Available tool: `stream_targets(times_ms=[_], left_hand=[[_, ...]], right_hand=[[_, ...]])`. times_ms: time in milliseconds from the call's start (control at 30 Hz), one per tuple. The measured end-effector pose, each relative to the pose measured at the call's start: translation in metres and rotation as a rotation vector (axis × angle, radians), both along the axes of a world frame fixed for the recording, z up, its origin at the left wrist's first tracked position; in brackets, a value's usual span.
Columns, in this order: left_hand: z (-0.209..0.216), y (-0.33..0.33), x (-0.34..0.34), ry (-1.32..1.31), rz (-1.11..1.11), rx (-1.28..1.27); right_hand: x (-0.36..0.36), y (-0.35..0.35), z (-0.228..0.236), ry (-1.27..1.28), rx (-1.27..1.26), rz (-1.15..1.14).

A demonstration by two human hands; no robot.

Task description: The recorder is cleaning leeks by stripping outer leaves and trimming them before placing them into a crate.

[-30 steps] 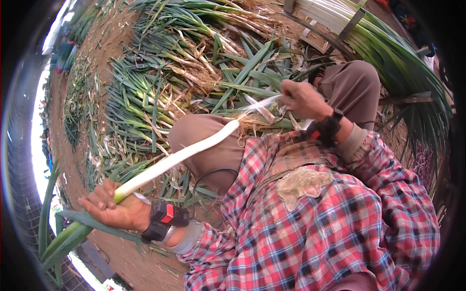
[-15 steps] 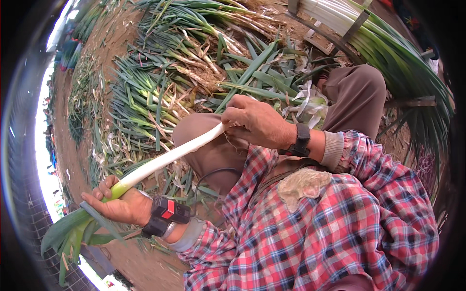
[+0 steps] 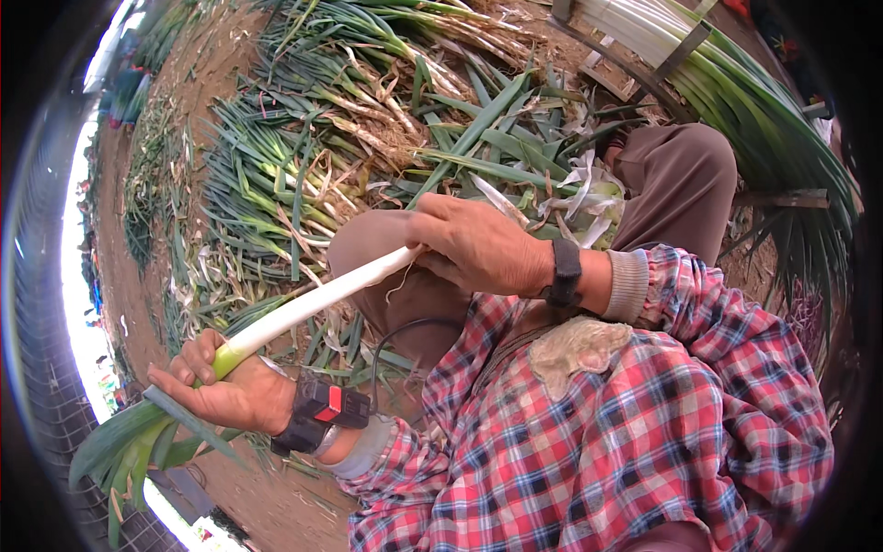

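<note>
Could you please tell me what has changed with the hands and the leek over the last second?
The right hand came in from out by the knee, where it was pulling a strip of skin off the root end, and now closes over the white end of the leek. The left hand keeps its grip where the stalk turns green, leaves hanging below. The heap of leeks on the ground is unchanged.

Light: soft, even daylight is seen; shadows are faint.
Glare: a blown-out white strip is seen at the far left, beyond the left hand (image 3: 225,396).
Focus: both hands are rendered sharply; the right hand (image 3: 478,247) shows no motion blur.
Distortion: straight edges above the hands are bent; a black vignette rings everything.
</note>
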State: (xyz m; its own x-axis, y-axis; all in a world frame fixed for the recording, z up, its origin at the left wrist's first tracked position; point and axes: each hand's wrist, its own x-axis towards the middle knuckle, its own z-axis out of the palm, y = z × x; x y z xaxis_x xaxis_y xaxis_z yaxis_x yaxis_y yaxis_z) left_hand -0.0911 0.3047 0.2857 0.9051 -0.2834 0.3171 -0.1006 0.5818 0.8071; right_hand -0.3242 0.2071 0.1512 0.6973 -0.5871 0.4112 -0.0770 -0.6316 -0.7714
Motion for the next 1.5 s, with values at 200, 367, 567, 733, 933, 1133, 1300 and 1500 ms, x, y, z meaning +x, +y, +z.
stream_targets(times_ms=[200,367,567,733,933,1133,1300,1500], left_hand=[[0.0,0.0,0.0,0.002,-0.035,0.012],[0.002,-0.003,-0.004,-0.017,-0.027,0.015],[0.003,-0.013,-0.016,-0.039,0.161,-0.002],[-0.006,-0.009,-0.002,-0.064,0.134,-0.004],[-0.01,0.0,0.007,0.042,-0.043,-0.049],[-0.002,0.004,-0.021,-0.092,-0.311,-0.082],[-0.003,0.002,-0.016,-0.275,-0.035,0.065],[-0.007,0.001,-0.019,-0.371,0.104,0.071]], right_hand=[[0.002,-0.004,0.002,-0.002,0.103,0.063],[0.001,0.0,-0.001,0.049,-0.045,0.056],[-0.005,0.011,0.0,0.002,-0.061,0.036],[-0.009,0.011,-0.007,-0.073,0.092,0.074],[-0.001,0.003,-0.006,0.034,-0.15,-0.051],[-0.016,-0.027,0.023,-0.102,0.127,0.075],[-0.015,-0.017,0.037,-0.112,0.129,0.165],[-0.051,-0.031,0.033,-0.122,0.708,0.195]])
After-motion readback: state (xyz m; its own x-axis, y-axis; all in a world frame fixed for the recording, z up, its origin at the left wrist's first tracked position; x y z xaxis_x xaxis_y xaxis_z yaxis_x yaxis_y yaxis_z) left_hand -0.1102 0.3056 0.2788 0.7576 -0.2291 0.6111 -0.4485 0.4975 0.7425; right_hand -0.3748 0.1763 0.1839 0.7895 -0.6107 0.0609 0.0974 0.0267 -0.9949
